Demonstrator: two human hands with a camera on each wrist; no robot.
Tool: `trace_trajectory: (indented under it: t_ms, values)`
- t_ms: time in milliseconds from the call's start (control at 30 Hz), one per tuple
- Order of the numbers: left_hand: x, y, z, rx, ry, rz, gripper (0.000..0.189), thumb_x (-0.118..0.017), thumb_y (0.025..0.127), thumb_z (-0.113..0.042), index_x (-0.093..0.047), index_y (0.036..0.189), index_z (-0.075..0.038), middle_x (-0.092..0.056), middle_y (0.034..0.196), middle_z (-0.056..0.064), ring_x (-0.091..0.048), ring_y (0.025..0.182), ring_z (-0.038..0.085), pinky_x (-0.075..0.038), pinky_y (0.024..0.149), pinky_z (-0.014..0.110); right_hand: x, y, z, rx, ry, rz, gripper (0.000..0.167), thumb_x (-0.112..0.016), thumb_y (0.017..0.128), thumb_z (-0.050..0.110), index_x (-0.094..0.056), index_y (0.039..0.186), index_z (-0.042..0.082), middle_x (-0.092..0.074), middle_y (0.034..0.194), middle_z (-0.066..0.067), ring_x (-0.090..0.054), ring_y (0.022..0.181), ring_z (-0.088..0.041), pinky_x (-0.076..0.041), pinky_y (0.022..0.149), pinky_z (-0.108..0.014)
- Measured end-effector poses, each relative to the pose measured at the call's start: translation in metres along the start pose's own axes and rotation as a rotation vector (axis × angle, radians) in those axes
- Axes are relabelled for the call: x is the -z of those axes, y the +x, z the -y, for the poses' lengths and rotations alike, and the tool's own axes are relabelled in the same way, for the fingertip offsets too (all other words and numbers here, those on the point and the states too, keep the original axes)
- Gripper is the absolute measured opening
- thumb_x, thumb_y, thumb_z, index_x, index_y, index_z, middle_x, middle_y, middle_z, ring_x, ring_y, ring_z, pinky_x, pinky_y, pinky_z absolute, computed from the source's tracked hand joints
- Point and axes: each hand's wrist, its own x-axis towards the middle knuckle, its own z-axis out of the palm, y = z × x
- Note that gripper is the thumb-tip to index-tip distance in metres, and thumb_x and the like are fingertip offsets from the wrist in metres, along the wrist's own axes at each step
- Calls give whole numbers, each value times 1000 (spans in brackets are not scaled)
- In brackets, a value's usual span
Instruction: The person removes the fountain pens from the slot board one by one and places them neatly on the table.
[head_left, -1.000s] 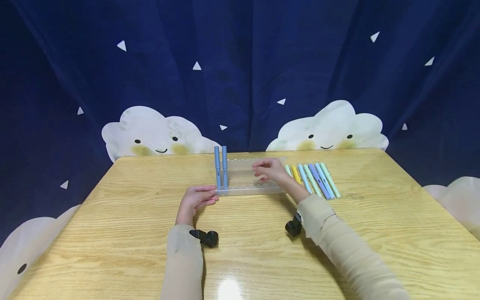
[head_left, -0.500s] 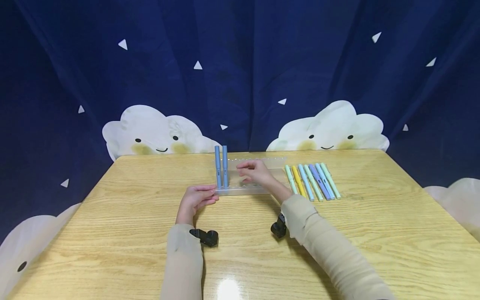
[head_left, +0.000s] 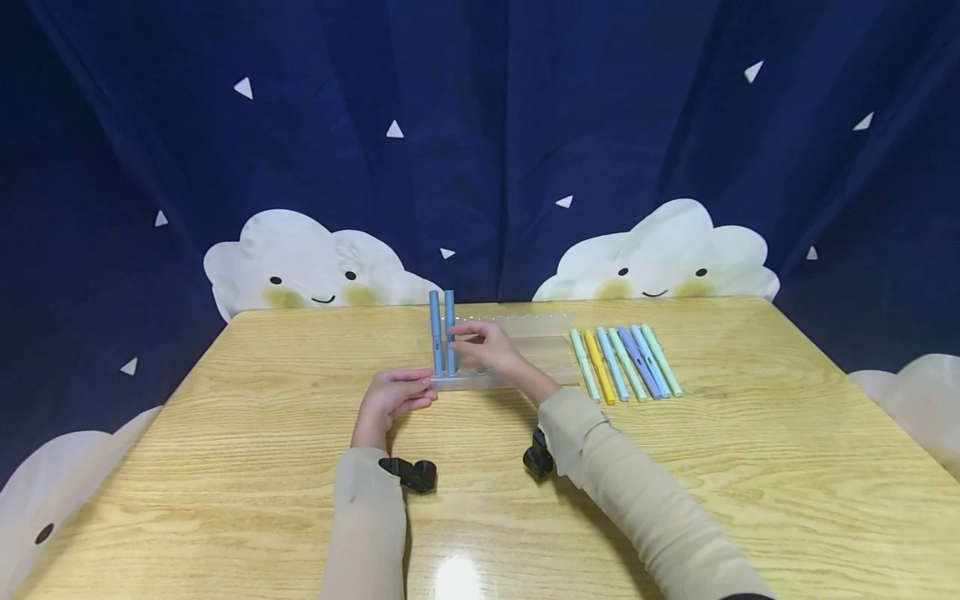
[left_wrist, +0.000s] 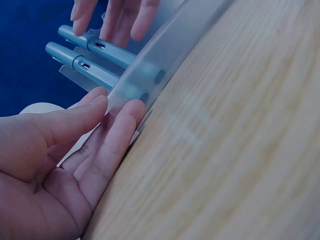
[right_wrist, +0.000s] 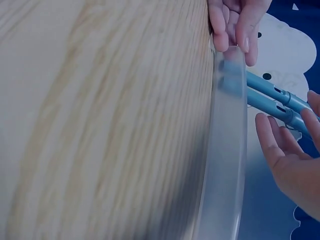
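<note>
Two blue pens, the left pen [head_left: 437, 333] and the right pen [head_left: 450, 310], stand side by side at the left end of a clear plastic rack [head_left: 480, 382]. My left hand [head_left: 393, 400] pinches the rack's lower left corner between thumb and fingers; the left wrist view shows this grip on the clear edge [left_wrist: 175, 40]. Beside the right pen hovers my right hand [head_left: 491, 347], its fingers spread and loosely bent. In the right wrist view, the right hand's fingers [right_wrist: 270, 142] are close to that pen, and I cannot tell whether they touch it.
Right of the rack, several pens lie in a row on the wooden table [head_left: 480, 517]: green, yellow [head_left: 604, 367], light blue and purple [head_left: 639, 362]. Behind the table hangs a dark blue curtain [head_left: 480, 150] with cloud shapes.
My right hand has moved left along the rack, from its right part to beside the right standing pen. My left hand stays on the rack's corner.
</note>
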Motion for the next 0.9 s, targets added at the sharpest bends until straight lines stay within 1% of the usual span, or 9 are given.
trace_trajectory:
  t_ms: [167,267,367,567,767,900]
  values:
    - [0,0,0,-9,1,13,30,-55,84,8,-53,114,15,-65,81,17,-64,66,18,-56,64,27,-4,2,2,-32,-2,18,34,-57,86,2,-52,118,-8,-53,115,-22,-57,97,-30,-52,78,-40]
    - [0,0,1,-7,0,13,30,-55,84,8,-53,114,14,-65,82,18,-64,65,17,-55,64,27,-6,3,3,-47,-4,16,34,-56,87,2,-52,119,-7,-52,117,-20,-57,96,-26,-53,77,-37]
    - [0,0,1,-6,1,11,30,-55,84,7,-53,114,14,-65,81,18,-64,65,17,-55,64,27,-7,4,2,-57,-4,11,34,-56,87,1,-51,120,-7,-51,119,-19,-57,95,-25,-53,77,-36]
    - [-1,0,-1,3,10,-2,29,-56,84,7,-55,113,13,-65,79,15,-64,65,18,-55,64,27,-7,5,1,-65,-10,-3,35,-56,86,0,-52,120,-5,-50,121,-18,-56,96,-27,-52,78,-37]
    - [-1,1,0,-1,11,5,29,-55,85,7,-54,113,13,-65,80,16,-64,66,18,-56,64,28,-6,3,1,-29,-21,-17,33,-57,85,-2,-55,117,-5,-50,121,-17,-58,95,-27,-54,74,-35]
    - [0,1,0,0,10,4,29,-55,85,7,-54,113,13,-65,80,16,-64,66,18,-56,64,28,-6,2,0,27,-27,-21,32,-58,84,-3,-55,115,-7,-51,121,-18,-57,97,-29,-54,73,-35]
